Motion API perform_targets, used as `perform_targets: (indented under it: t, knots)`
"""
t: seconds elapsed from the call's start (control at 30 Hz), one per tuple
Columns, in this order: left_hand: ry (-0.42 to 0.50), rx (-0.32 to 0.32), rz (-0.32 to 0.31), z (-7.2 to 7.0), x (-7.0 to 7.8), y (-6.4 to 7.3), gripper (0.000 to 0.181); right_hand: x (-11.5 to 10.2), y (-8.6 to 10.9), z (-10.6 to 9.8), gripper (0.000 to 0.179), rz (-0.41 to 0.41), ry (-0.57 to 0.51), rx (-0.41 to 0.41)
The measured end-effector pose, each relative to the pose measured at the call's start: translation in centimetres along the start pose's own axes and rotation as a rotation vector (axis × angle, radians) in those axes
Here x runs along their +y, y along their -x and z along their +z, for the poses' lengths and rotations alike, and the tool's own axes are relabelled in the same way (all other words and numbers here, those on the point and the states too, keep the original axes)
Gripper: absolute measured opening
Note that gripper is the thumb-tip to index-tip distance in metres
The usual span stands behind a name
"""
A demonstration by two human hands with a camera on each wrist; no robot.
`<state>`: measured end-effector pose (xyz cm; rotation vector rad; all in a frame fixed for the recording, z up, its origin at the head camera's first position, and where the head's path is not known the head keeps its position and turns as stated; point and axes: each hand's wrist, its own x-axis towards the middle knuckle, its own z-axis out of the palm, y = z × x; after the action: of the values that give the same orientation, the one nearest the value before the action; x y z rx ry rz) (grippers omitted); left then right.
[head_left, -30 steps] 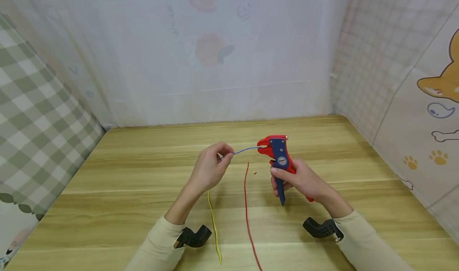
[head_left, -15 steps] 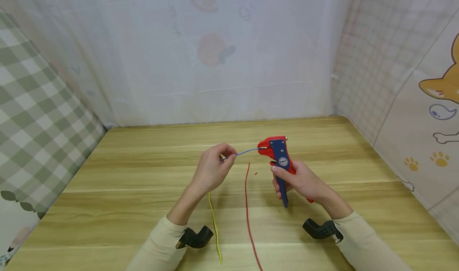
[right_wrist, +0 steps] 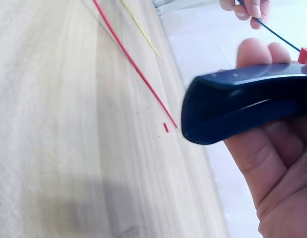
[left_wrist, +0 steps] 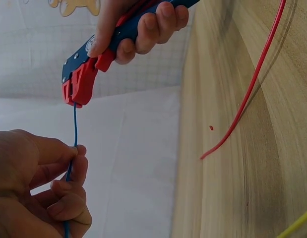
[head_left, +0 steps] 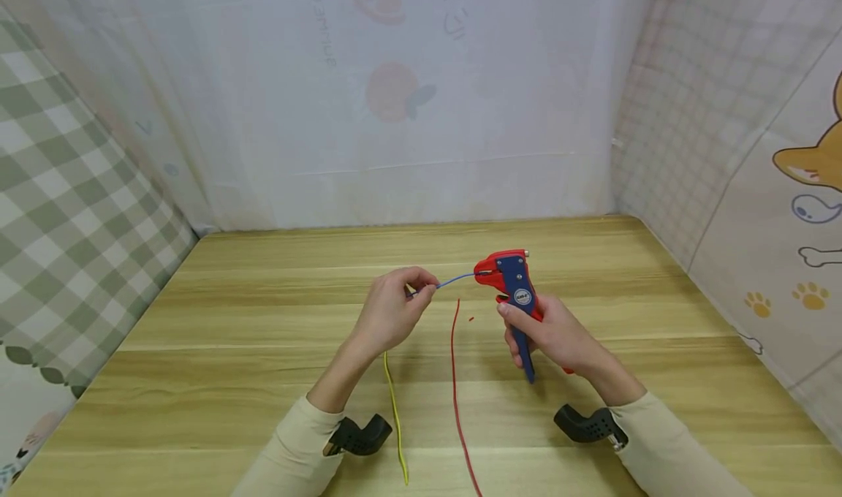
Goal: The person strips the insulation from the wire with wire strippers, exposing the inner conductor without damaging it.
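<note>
My right hand point(head_left: 559, 332) grips a red and dark-blue wire stripper point(head_left: 511, 283) by its handles, held above the table with its nose to the left. A thin blue wire point(head_left: 457, 279) runs from the stripper's jaws to my left hand point(head_left: 395, 307), which pinches it between thumb and fingers. In the left wrist view the wire point(left_wrist: 75, 124) enters the red nose of the stripper point(left_wrist: 84, 84), and its other end passes down through the curled fingers. The right wrist view shows the stripper's dark-blue handle point(right_wrist: 242, 99) close up, with fingers wrapped about it.
On the wooden table point(head_left: 263, 380) lie a red wire point(head_left: 454, 395) and a yellow wire point(head_left: 395, 409), both running toward the front. A tiny red offcut point(head_left: 471, 319) sits beside the red wire's far end. A pale curtain point(head_left: 289, 117) rises behind the table.
The stripper's red jaws have closed on the blue wire, and its dark-blue handle has swung slightly to the right. My left hand has shifted a little to the right with the wire.
</note>
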<state>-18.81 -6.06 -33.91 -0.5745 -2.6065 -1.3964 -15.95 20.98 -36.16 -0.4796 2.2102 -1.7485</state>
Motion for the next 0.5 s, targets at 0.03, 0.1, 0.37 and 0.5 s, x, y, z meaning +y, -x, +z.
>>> perform_targets:
  t: [0.03,0.1,0.37,0.5]
  knots:
    - [0.003,0.001,-0.001,-0.04,0.0,-0.03,0.012,0.03,-0.05,0.08,0.031,-0.001,-0.007,0.008]
    - [0.009,0.001,-0.005,-0.07,-0.04,-0.07,0.012,0.13,-0.12,0.23,0.032,0.0,-0.016,0.022]
    - [0.019,-0.003,-0.033,-0.02,-0.2,-0.09,0.01,0.57,-0.28,0.82,0.039,0.034,0.036,0.131]
    - [0.01,-0.021,-0.052,-0.06,-0.3,-0.08,0.01,0.63,-0.34,0.78,0.045,0.056,0.043,0.167]
